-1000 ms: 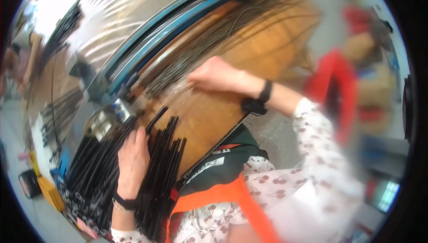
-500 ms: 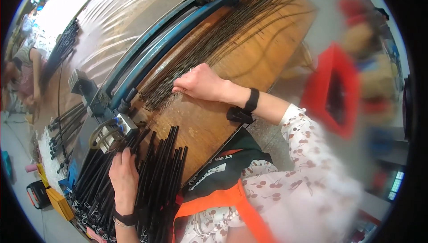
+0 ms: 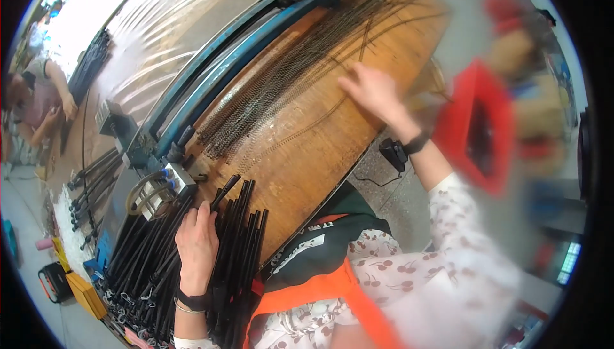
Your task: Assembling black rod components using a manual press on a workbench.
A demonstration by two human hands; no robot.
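Note:
My left hand [image 3: 197,240] is closed round a black tube [image 3: 225,189], whose upper end sticks out past my fingers, tilted above the other tubes. Below and beside it lies a thick pile of black tubes [image 3: 246,240], some with wire hooks at the near end. Over the wooden table, my slightly blurred right hand [image 3: 374,93] pinches a long thin coil spring [image 3: 300,130]. One length of that spring trails down-left across the wood; a dark strand also rises beyond my fingers. Many more coil springs [image 3: 275,87] lie in a long bundle to its left.
A blue metal rail [image 3: 236,55] runs along the bundle's far side. Its near end carries a metal block with hoses [image 3: 182,179]. A red bin [image 3: 476,128] stands right of the wooden table [image 3: 307,189]. Another person [image 3: 48,103] sits at far left near more black tubes.
My right hand has moved right, away from the spring bundle, drawing out one spring. My left hand has shifted slightly right and up, and a black tube now projects from it.

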